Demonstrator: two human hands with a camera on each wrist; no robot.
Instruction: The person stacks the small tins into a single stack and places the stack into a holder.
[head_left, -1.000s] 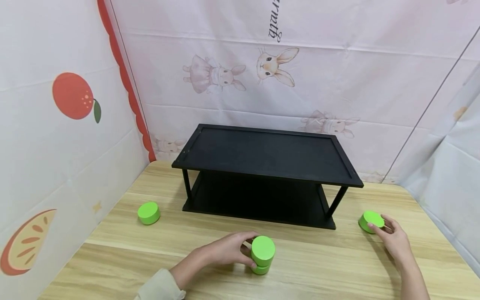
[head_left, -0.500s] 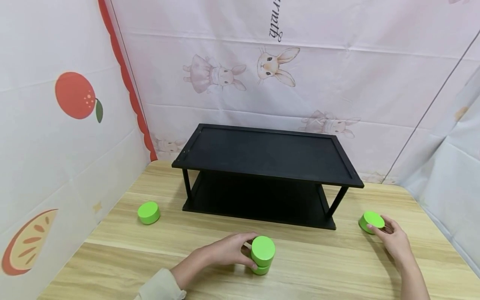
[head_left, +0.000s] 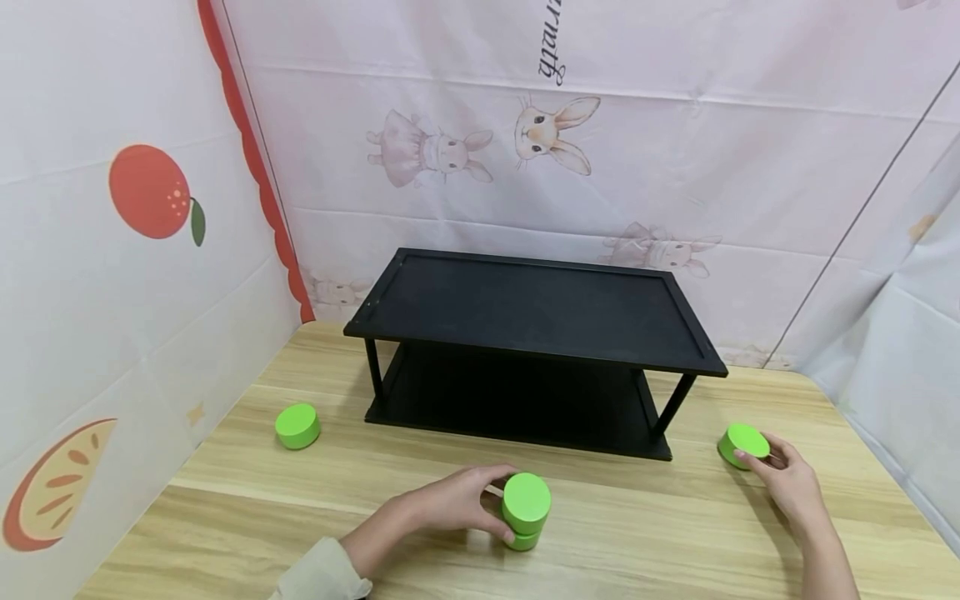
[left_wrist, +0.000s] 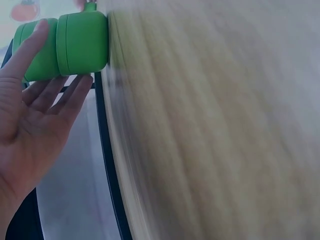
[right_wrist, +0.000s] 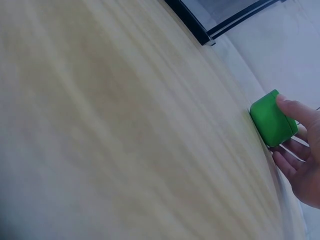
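Two green round boxes stand stacked near the table's front, the upper box (head_left: pixel 527 502) resting on the lower box (head_left: pixel 523 542). Thumb and fingers of my left hand (head_left: pixel 467 500) grip the upper one from the left. A seam runs around each, seen in the left wrist view on the lower box (left_wrist: pixel 82 42). Far to the right, my right hand (head_left: pixel 789 483) holds a third green round box (head_left: pixel 742 445) that sits on the table, thumb on the near side. In the right wrist view, fingers curl under this box's far side (right_wrist: pixel 272 120).
A black two-tier rack (head_left: pixel 525 308) stands at the back of the wooden table (head_left: pixel 600 533). Another green round box (head_left: pixel 297 426) lies left of it. Printed cloth (head_left: pixel 480 200) hangs behind and along both sides.
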